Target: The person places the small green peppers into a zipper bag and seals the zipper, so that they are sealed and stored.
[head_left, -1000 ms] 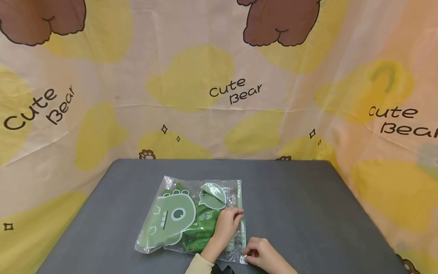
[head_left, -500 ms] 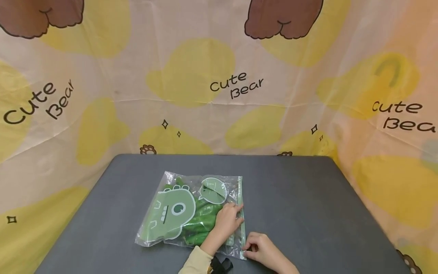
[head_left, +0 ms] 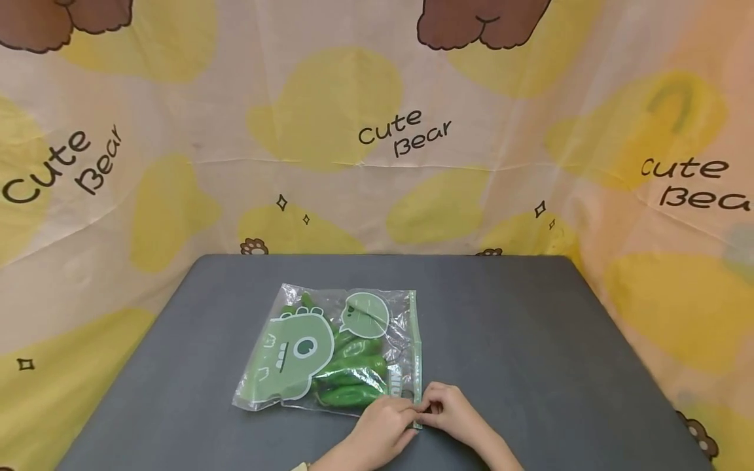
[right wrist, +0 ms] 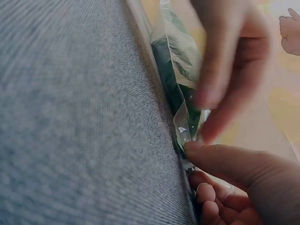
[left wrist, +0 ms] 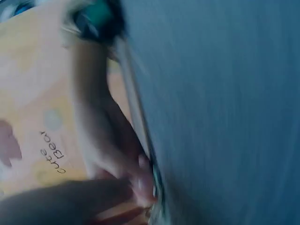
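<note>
A clear zip bag with a green cartoon monster print lies flat on the grey table. Several green peppers are inside it. At the near end of the zip edge, my right hand pinches the bag's corner between thumb and curled fingers. My left hand is just left of it, over the same corner, its fingertips close to the right fingers. In the right wrist view the left hand is blurred, thumb and finger apart above the bag's edge. The left wrist view is too blurred to show the contact.
The grey table extends beyond the bag on both sides and behind. A printed cloth backdrop with bears and lettering surrounds its back and sides.
My left hand has slid along the zip edge from its middle toward the near corner, uncovering more peppers. The right hand keeps its hold there. The head view has tilted down slightly.
</note>
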The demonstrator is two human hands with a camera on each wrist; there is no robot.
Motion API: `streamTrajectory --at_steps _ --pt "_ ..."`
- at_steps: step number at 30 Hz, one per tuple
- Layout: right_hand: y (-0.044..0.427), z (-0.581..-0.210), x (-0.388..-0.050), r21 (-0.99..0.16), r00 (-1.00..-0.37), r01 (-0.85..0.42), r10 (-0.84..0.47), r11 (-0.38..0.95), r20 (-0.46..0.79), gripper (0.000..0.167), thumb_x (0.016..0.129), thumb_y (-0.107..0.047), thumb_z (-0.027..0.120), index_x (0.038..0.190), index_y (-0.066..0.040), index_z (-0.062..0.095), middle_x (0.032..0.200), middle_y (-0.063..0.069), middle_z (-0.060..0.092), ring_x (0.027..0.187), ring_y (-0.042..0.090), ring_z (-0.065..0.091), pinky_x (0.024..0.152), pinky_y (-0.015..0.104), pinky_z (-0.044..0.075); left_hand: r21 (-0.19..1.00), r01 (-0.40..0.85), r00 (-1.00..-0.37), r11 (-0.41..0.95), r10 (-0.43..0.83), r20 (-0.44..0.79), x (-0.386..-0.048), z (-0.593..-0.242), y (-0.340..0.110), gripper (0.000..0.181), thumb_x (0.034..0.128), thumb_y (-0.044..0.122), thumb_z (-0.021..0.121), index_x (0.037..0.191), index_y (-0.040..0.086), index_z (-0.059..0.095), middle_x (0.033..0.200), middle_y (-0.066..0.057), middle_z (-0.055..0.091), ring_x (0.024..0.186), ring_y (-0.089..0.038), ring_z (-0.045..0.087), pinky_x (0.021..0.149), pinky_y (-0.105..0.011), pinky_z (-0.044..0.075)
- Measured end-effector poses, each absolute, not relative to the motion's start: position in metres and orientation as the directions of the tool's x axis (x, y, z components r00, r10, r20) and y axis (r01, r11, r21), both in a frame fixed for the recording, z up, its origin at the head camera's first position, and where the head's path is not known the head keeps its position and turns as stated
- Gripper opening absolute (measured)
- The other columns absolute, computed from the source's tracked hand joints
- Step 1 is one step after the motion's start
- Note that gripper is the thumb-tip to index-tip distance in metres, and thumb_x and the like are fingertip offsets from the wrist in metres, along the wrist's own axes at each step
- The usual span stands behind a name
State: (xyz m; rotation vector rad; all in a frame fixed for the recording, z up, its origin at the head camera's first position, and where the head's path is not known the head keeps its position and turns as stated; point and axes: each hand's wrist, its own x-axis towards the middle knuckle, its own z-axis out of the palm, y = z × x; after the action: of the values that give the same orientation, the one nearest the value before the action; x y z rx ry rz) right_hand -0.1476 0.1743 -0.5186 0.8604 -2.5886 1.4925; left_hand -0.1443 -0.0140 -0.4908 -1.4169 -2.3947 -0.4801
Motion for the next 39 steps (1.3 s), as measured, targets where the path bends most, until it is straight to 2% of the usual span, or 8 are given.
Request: streamTrajectory --at_steps 4,9,13,16,21,29,39 --pt "0.177 -0.521 -0.147 -0.779 -0.847 -0.480 -0.445 0.404 0.291 0.011 0.075 -0.011 0.072 0.073 -0.012 0.062 0.068 -0.008 0.051 0.053 -0.002 0.042 0.043 0.015 0.041 0.089 0.879 -0.460 0.468 0.787 0.411 -0.137 -0.507 -0.016 0.032 0.0723 0.022 0.074 0.098 0.006 0.067 0.102 -0.003 0.062 0.102 -0.015 0.054 0.086 -0.027 0.044" --pt "0.176 -0.525 -0.146 -0.780 -0.833 -0.498 -0.458 0.379 0.310 0.011 0.072 -0.003 0.073 0.072 -0.006 0.062 0.067 -0.002 0.053 0.052 0.000 0.042 0.041 0.015 0.039 0.091 0.867 -0.479 0.490 0.771 0.420 -0.133 -0.518 -0.018 0.030 0.0748 0.023 0.072 0.099 0.006 0.067 0.102 -0.003 0.063 0.105 -0.016 0.052 0.088 -0.028 0.043" --pt "0.174 -0.522 -0.146 -0.790 -0.840 -0.473 -0.470 0.391 0.271 0.012 0.077 -0.013 0.071 0.074 -0.005 0.063 0.068 -0.005 0.052 0.053 -0.001 0.042 0.042 0.015 0.040 0.092 0.866 -0.481 0.491 0.769 0.421 -0.133 -0.522 -0.021 0.028 0.0769 0.024 0.070 0.099 0.007 0.068 0.104 -0.003 0.063 0.106 -0.016 0.052 0.088 -0.028 0.043" --pt "0.175 -0.522 -0.146 -0.794 -0.850 -0.447 -0.472 0.412 0.234 0.011 0.079 -0.017 0.070 0.075 -0.008 0.063 0.069 -0.011 0.050 0.053 -0.002 0.042 0.043 0.015 0.041 0.086 0.878 -0.457 0.471 0.772 0.441 -0.133 -0.526 -0.022 0.024 0.0772 0.022 0.070 0.096 0.008 0.069 0.103 -0.003 0.063 0.105 -0.016 0.053 0.088 -0.028 0.043" --pt "0.175 -0.522 -0.143 -0.763 -0.849 -0.476 -0.455 0.437 0.268 0.007 0.079 -0.010 0.069 0.076 -0.013 0.063 0.070 -0.014 0.049 0.052 -0.002 0.041 0.042 0.015 0.041 0.081 0.891 -0.429 0.446 0.772 0.469 -0.134 -0.527 -0.020 0.021 0.0757 0.018 0.071 0.095 0.010 0.071 0.100 -0.001 0.065 0.102 -0.016 0.055 0.086 -0.027 0.045" --pt "0.173 -0.525 -0.143 -0.734 -0.882 -0.448 -0.387 0.510 0.270 0.007 0.079 -0.011 0.069 0.079 -0.014 0.062 0.071 -0.013 0.049 0.055 -0.001 0.042 0.045 0.016 0.041 0.122 0.880 -0.468 0.459 0.792 0.391 -0.131 -0.527 -0.020 0.019 0.0779 0.021 0.069 0.095 0.012 0.071 0.101 0.002 0.064 0.103 -0.013 0.054 0.085 -0.024 0.045" --pt "0.171 -0.527 -0.174 -0.662 -0.887 -0.462 -0.292 0.590 0.358 0.008 0.076 -0.014 0.071 0.075 -0.017 0.064 0.069 -0.015 0.051 0.060 0.003 0.044 0.050 0.020 0.041 0.106 0.875 -0.469 0.473 0.770 0.433 -0.139 -0.521 -0.021 0.018 0.0765 0.015 0.069 0.094 0.010 0.071 0.101 -0.001 0.064 0.103 -0.014 0.055 0.087 -0.028 0.044"
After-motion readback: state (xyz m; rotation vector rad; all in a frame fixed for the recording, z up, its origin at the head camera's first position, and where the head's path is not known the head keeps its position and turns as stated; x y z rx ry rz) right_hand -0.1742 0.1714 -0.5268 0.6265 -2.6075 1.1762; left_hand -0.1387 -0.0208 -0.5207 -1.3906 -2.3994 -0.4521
